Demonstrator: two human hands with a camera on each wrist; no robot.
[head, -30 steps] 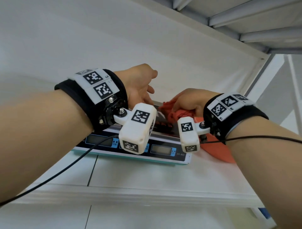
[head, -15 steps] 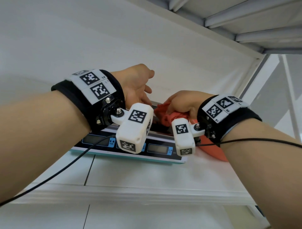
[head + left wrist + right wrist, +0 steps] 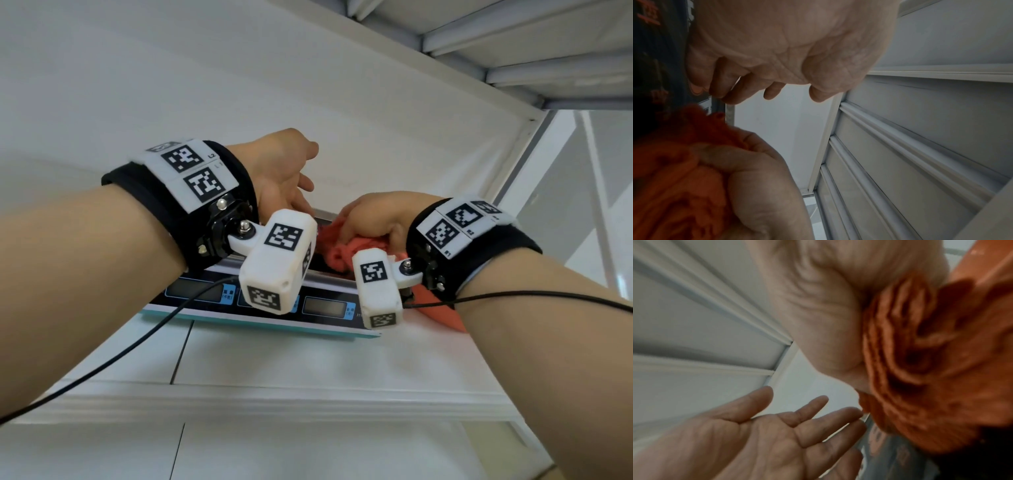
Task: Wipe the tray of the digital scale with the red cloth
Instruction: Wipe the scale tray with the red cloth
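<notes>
- Head view: the right hand (image 3: 373,219) clutches the bunched red cloth (image 3: 337,250), which sits under its palm on the tray (image 3: 323,219) of the digital scale (image 3: 260,308); a loose end of it trails down past the scale's right end.
- Left hand (image 3: 281,171) hovers just left of the cloth, fingers relaxed and spread, holding nothing.
- Right wrist view: cloth folds (image 3: 920,353) bulge beside the palm.
- The scale stands on a white shelf (image 3: 308,370).

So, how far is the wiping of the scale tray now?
Done: the right hand grips the bunched red cloth and has it on the tray of the scale. In hand: wiping there. The left hand is open beside it. Left: I cannot tell how much of the tray is wiped.
</notes>
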